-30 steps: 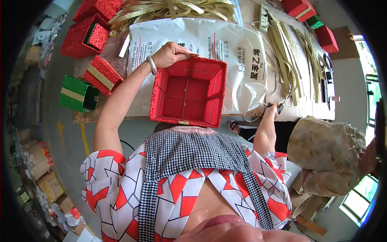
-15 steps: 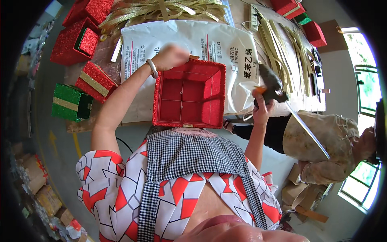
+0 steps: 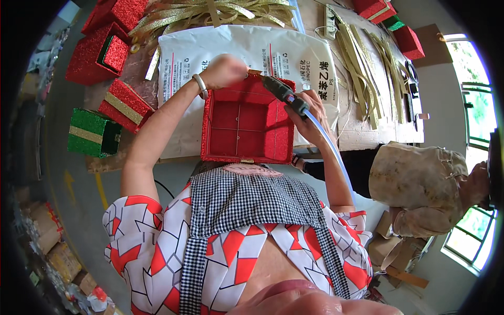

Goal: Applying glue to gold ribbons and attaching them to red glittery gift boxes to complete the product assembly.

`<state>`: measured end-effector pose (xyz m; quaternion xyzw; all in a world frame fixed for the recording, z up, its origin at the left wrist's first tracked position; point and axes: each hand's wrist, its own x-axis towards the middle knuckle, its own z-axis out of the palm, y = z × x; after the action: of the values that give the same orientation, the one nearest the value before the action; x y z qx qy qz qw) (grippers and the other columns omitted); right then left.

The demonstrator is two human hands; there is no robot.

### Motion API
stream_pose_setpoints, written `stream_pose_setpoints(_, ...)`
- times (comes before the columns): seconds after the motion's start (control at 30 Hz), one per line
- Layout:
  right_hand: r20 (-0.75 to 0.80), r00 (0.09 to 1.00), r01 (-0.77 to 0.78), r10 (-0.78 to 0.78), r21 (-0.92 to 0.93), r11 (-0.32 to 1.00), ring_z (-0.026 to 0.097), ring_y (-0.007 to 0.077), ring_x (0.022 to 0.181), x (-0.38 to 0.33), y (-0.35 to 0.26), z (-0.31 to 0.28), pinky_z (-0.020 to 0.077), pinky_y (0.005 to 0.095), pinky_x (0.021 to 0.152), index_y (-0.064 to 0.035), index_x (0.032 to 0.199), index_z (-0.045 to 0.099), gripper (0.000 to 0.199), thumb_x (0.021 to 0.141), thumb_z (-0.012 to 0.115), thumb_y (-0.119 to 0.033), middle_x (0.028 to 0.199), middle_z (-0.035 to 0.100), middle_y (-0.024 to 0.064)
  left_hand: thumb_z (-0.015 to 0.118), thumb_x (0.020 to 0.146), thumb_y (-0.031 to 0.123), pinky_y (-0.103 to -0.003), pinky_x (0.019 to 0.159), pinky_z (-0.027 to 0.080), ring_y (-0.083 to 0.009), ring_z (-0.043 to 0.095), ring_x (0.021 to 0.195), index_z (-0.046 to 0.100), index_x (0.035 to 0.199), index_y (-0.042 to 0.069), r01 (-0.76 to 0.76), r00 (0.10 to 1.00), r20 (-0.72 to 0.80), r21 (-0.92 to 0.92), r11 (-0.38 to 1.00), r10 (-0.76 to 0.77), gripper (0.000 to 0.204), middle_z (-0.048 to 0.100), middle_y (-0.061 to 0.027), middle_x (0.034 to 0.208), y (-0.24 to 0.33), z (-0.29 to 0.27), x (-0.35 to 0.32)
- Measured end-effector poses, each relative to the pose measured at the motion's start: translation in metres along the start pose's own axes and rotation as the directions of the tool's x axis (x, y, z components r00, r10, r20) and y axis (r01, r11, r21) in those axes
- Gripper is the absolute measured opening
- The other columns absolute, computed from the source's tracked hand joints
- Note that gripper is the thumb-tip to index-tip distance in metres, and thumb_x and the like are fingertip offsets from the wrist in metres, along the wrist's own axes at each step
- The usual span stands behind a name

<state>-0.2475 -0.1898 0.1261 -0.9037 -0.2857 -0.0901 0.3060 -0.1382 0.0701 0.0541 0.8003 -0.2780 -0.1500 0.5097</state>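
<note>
Red glitter box (image 3: 248, 121) — glue gun (image 3: 282, 92) at its far rim
Right hand (image 3: 311, 116) holds the gun; left hand (image 3: 226, 71) by the rim's corner — blurred, grip I cannot tell.

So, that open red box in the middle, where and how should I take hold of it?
Probably pinch the left rim of the red box, coming from the left, one side of the grip inside: it opens toward you, so that edge is exposed. The far rim looks riskier: the left hand is by it, and the right hand points the glue gun there.
</note>
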Motion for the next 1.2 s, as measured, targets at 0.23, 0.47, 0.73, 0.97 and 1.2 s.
stream_pose_setpoints(0.23,-0.005,1.000,0.012,-0.012,-0.081,0.997,0.050,0.0285,0.076,0.003,0.005,0.006,0.0421,0.0379,0.071,-0.0008,0.088,0.057,0.017,0.077,0.064,-0.012,0.079,0.057,0.0115,0.063,0.080,0.011,-0.028,0.073,0.048,-0.0149,0.061,0.075,0.066,0.100,0.003,0.025,1.000,0.017,0.030,0.999,-0.026,0.022,0.068,-0.0122,0.086,0.006,-0.001,0.000)
stream_pose_setpoints(0.47,0.015,1.000,0.017,-0.015,-0.123,0.992,0.049,0.0279,0.076,0.008,0.008,0.008,0.0398,0.0372,0.075,-0.0011,0.088,0.057,0.017,0.077,0.064,-0.012,0.079,0.058,0.0110,0.061,0.081,0.011,-0.029,0.074,0.048,-0.0148,0.061,0.076,0.065,0.100,0.002,-0.015,1.000,0.013,0.027,1.000,0.014,0.022,0.068,-0.0122,0.088,0.004,-0.002,0.000)
stream_pose_setpoints(0.73,-0.065,0.998,0.015,-0.020,-0.070,0.997,0.046,0.0282,0.073,0.009,0.009,0.005,0.0379,0.0380,0.070,-0.0038,0.085,0.055,0.016,0.077,0.065,-0.014,0.072,0.053,0.0099,0.061,0.081,0.010,-0.028,0.075,0.048,-0.0148,0.062,0.077,0.065,0.100,0.001,-0.018,1.000,0.011,-0.031,0.999,0.019,0.022,0.068,-0.0127,0.089,-0.001,0.000,0.000)
stream_pose_setpoints(0.97,-0.021,0.999,0.027,-0.029,-0.087,0.996,0.047,0.0268,0.074,0.003,0.013,0.009,0.0373,0.0373,0.071,-0.0040,0.085,0.056,0.016,0.078,0.064,-0.015,0.073,0.054,0.0095,0.060,0.081,0.008,-0.027,0.075,0.048,-0.0132,0.061,0.076,0.065,0.100,0.001,0.001,1.000,0.021,0.000,1.000,-0.001,0.021,0.068,-0.0114,0.087,0.007,-0.001,-0.001)
stream_pose_setpoints(1.2,0.055,0.998,0.001,0.006,-0.118,0.993,0.047,0.0261,0.076,0.004,0.013,0.012,0.0367,0.0367,0.073,-0.0034,0.088,0.057,0.017,0.078,0.064,-0.015,0.074,0.056,0.0095,0.060,0.082,0.007,-0.026,0.074,0.048,-0.0120,0.061,0.075,0.065,0.100,0.000,-0.002,1.000,0.029,-0.006,1.000,0.002,0.020,0.069,-0.0108,0.086,0.006,-0.002,-0.001)
